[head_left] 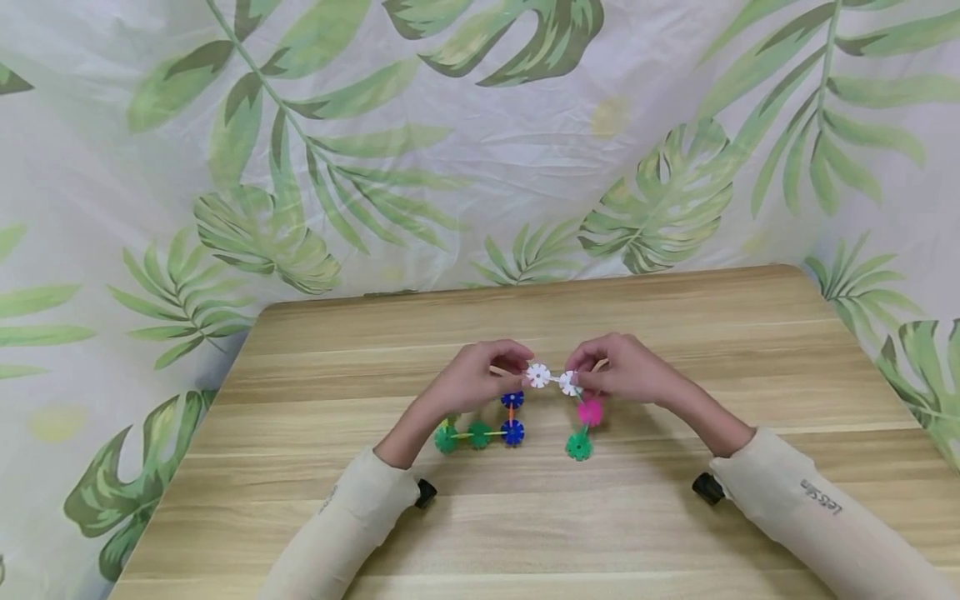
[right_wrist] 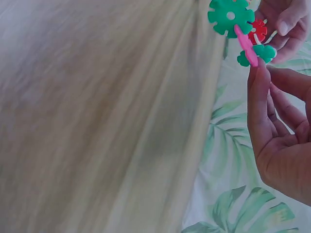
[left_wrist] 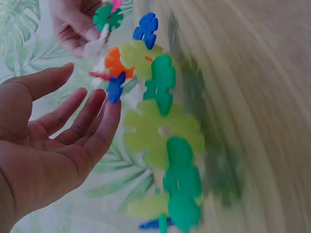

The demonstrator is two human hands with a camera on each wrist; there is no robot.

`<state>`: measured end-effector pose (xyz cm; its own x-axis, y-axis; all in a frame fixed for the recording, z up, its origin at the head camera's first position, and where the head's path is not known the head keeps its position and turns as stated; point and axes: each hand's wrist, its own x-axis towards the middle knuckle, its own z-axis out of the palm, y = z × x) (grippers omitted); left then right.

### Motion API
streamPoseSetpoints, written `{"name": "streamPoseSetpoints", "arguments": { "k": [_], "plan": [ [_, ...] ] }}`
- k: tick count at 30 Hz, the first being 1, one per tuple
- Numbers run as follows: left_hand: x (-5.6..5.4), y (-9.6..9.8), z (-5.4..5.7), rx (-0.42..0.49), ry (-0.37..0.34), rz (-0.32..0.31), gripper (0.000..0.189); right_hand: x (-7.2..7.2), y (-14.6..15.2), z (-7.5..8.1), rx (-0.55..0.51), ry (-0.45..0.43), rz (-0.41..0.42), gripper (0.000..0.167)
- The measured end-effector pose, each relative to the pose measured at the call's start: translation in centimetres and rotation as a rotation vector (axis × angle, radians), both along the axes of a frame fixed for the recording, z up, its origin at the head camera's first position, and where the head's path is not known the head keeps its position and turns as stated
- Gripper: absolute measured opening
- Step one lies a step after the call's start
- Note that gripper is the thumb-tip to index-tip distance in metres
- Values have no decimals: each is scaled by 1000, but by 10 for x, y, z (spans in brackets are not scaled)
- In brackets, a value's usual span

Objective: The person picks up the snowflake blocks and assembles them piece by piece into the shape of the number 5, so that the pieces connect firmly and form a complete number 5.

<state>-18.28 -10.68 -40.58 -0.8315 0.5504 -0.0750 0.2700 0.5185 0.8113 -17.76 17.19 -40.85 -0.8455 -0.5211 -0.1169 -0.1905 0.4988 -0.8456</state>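
Observation:
A chain of notched, flower-shaped interlocking plastic discs runs between the hands above the table. In the head view my right hand (head_left: 626, 371) pinches it around a white disc (head_left: 568, 383), with a pink disc (head_left: 590, 412) and a green disc (head_left: 579, 446) hanging below. My left hand (head_left: 480, 373) is beside another white disc (head_left: 537, 375). Its thumb and fingers stand apart in the left wrist view, fingertips close to a blue disc (left_wrist: 115, 88). From there the chain bends through an orange disc (left_wrist: 116, 63) to yellow and green discs, including a large yellow disc (left_wrist: 146, 128).
The wood-grain table (head_left: 600, 533) lies under the hands. A leaf-patterned cloth (head_left: 525, 167) hangs behind its far edge. Both forearms wear pale sleeves (head_left: 352, 508), with a small black device (head_left: 707, 488) at the right cuff and a similar one at the left.

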Motion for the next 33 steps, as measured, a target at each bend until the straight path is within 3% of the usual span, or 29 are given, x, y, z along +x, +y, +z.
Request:
{"name": "streamPoseSetpoints", "arguments": {
  "k": [5, 11, 16, 21, 27, 33],
  "plan": [
    [7, -22, 0, 20, 27, 77, 40, 0, 4, -8, 34, -67, -20, 12],
    [22, -53, -4, -20, 102, 204, 44, 0, 11, -15, 59, -93, -24, 12],
    [38, -75, -8, -90, 112, 289, 48, 1, 16, -19, 144, -3, 30, 10],
    [47, -83, -13, -139, 55, 345, 45, 1, 20, -21, 214, 126, 88, 11],
    [47, -78, -19, -151, -14, 364, 44, 1, 18, -21, 182, 180, 115, 15],
    [44, -75, -21, -124, -98, 364, 41, -2, 11, -23, 156, 180, 166, 16]
  ]
}}
